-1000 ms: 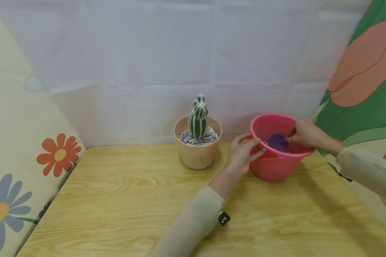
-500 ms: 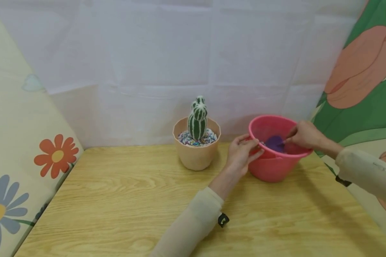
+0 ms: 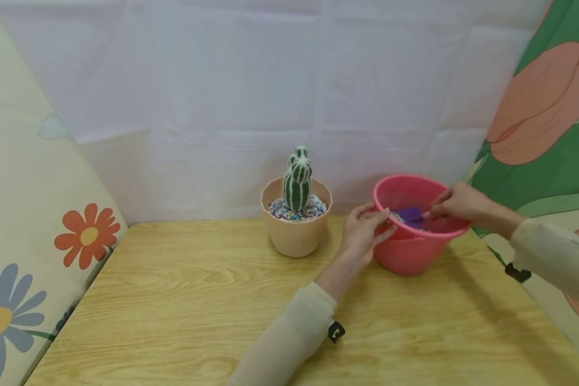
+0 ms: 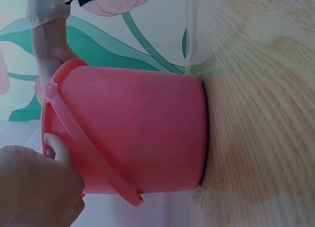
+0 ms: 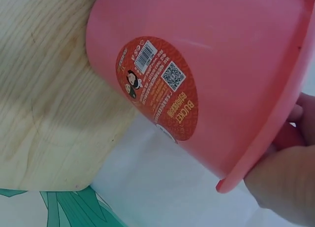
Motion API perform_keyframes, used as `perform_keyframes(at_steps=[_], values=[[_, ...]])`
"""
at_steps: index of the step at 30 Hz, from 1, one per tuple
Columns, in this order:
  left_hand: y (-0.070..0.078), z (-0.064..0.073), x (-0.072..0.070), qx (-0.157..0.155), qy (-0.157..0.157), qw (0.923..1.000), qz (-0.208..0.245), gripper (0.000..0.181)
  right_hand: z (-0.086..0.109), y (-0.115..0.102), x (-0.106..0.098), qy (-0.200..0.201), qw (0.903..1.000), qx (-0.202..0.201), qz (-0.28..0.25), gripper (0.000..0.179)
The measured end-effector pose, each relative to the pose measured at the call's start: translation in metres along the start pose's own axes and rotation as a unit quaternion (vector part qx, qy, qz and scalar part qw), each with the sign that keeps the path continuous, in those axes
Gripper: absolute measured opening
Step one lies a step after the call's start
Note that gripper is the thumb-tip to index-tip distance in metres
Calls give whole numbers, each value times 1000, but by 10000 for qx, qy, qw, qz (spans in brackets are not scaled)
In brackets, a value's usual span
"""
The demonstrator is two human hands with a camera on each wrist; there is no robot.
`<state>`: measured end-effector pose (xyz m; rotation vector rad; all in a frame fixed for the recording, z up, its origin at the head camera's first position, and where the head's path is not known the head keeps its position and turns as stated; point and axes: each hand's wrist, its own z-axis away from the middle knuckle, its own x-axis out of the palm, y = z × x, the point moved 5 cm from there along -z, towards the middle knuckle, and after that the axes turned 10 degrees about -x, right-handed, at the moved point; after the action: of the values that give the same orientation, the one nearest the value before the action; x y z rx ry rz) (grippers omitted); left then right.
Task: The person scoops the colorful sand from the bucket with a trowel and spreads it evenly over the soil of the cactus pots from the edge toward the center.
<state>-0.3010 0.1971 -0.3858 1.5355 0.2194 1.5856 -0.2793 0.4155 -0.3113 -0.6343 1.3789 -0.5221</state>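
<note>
A pink bucket stands on the table's right side, its handle hanging down its outside in the left wrist view. My left hand holds the bucket's rim at the left, thumb outside in the left wrist view. Over the right part of the rim, my right hand reaches in and grips a small shovel with a purple blade; its reddish handle shows between the fingers in the right wrist view. Colourful pebbles lie inside the bucket by the blade. The bucket's bottom is hidden.
Left of the bucket, a peach flowerpot holds a green-and-white cactus set in multicoloured pebbles. Behind the wooden table hangs a white cloth. Flower-printed panels flank the table.
The shovel's purple blade has tipped flatter and lower inside the bucket, and more pebbles show beside it. My left hand stays on the rim.
</note>
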Motion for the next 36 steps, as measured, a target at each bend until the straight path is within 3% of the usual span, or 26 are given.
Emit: perform_keyframes(at_steps=[10, 23, 31, 36], values=[[0, 1, -1, -5, -26, 10000, -40, 35, 8, 0, -1, -108, 9993, -130, -347, 34], [0, -2, -2, -58, -71, 10000, -23, 35, 28, -26, -10, -316, 9990, -264, -168, 28], [0, -1, -1, -70, -52, 10000, -25, 37, 47, -20, -21, -492, 9924, -165, -1112, 34], [1, 0, -3, -103, -21, 9999, -39, 36, 50, -5, -22, -528, 9796, 116, -1938, 39]])
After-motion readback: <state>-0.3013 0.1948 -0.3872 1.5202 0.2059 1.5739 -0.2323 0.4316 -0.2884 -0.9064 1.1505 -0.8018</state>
